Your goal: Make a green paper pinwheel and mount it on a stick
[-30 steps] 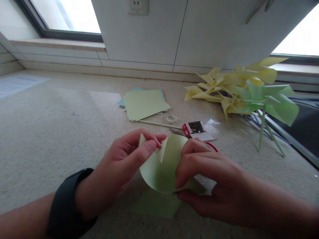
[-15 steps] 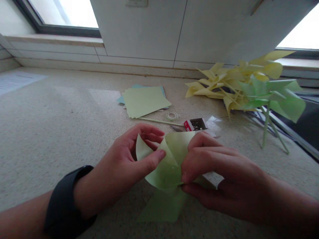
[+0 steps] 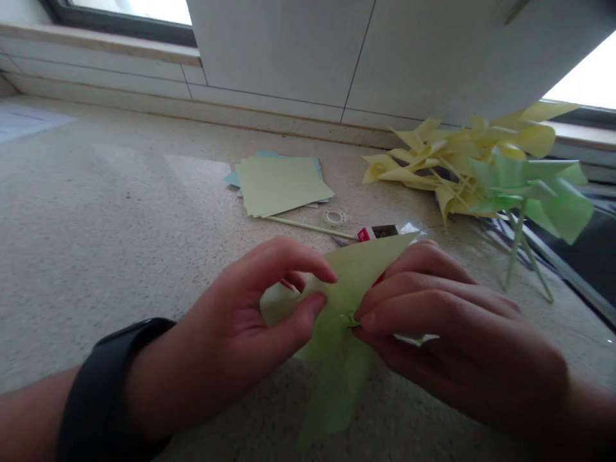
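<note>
A light green paper pinwheel (image 3: 359,266), its sheet cut and curled, is held low over the counter between my two hands. My left hand (image 3: 262,305) grips its left side, thumb and forefinger bent close together at the curled paper. At the pinwheel's centre, my right hand (image 3: 437,321) is closed, thumb and fingertips pinching gathered paper tips. Part of the pinwheel and the other right fingers are hidden behind that hand. One green blade hangs down below the hands.
Beyond my hands lie a stack of coloured paper (image 3: 286,185), a paper stick (image 3: 315,228), a roll of tape (image 3: 335,217) and a small open box (image 3: 380,231). Yellow pinwheels (image 3: 433,154) and a green pinwheel (image 3: 543,186) lie at the right beside a dark panel (image 3: 590,250).
An upper blade of the pinwheel now spreads up and to the right, and the lower blade has swung rightward. My left forefinger has come down nearer the thumb. The view has tilted slightly.
</note>
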The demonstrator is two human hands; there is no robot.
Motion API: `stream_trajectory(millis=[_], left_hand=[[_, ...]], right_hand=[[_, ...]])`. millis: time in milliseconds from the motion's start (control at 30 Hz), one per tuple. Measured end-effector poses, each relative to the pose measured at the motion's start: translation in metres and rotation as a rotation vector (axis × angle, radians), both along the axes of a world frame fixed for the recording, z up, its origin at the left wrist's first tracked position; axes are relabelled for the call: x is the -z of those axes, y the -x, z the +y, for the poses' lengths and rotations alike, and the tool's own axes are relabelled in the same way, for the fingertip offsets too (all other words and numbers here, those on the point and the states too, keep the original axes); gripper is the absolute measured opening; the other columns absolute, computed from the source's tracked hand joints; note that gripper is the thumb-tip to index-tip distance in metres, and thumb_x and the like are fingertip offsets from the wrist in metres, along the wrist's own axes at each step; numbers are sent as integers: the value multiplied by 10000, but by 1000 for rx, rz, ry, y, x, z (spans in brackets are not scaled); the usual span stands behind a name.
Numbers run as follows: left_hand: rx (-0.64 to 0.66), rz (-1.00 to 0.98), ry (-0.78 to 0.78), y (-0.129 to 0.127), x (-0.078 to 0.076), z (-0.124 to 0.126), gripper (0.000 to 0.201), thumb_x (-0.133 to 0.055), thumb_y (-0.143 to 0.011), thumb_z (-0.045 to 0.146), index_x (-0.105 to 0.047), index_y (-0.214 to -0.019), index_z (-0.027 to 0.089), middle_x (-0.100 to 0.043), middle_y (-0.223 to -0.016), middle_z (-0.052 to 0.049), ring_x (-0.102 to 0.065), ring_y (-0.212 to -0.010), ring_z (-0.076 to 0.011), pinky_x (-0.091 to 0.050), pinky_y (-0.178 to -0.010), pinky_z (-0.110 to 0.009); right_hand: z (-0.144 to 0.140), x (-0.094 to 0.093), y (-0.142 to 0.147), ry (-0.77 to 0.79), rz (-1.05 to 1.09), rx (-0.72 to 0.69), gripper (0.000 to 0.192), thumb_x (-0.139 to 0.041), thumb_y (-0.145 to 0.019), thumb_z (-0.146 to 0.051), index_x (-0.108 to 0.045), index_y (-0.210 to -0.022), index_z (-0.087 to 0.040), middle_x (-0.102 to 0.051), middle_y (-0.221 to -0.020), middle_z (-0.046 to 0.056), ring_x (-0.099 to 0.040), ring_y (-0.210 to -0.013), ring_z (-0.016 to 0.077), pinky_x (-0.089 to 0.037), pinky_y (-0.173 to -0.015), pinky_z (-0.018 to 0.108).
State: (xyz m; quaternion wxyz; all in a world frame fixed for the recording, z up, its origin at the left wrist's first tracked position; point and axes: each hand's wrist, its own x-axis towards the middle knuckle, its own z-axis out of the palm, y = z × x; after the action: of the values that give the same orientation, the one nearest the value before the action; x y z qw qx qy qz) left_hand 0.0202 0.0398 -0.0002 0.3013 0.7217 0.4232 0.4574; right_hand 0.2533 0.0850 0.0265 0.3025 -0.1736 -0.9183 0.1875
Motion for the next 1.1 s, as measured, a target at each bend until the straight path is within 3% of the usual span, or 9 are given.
stream_trajectory(millis=[133, 367, 633, 1100], left_hand=[[41, 31, -60, 0, -2, -1, 227, -607, -883, 57, -610, -1003, 250, -634, -1049, 4, -612, -990, -153, -512, -859, -280], [-27, 132, -194, -1, -8, -4, 142, -681, -878, 81, -652, -920, 214, -638, -1041, 20, -613, -955, -92, -502, -839, -175], [-2, 129, -169, -2, -9, -8, 165, -694, -875, 93, -673, -950, 238, -650, -1045, 39, -615, -948, -73, -497, -830, -134], [23, 151, -169, -2, -7, -11, 162, -683, -894, 124, -671, -982, 258, -623, -1081, 56, -593, -947, -48, -478, -831, -97]], right_hand=[[-1, -3, -1, -23, -25, -1, 236, -715, -811, -57, -616, -955, -216, -716, -882, -11, -586, -841, 161, -484, -773, 325], [-3, -9, -4, -166, -36, 3, 206, -694, -841, -60, -679, -997, -193, -740, -921, -9, -604, -877, 183, -494, -785, 336], [-2, -11, -5, -218, -41, -7, 209, -664, -843, -41, -693, -1006, -168, -760, -960, -7, -608, -929, 223, -480, -787, 406], [-8, -17, -6, -276, -13, 41, 106, -642, -905, -117, -729, -939, -169, -788, -1005, -36, -643, -1003, 221, -476, -858, 416]])
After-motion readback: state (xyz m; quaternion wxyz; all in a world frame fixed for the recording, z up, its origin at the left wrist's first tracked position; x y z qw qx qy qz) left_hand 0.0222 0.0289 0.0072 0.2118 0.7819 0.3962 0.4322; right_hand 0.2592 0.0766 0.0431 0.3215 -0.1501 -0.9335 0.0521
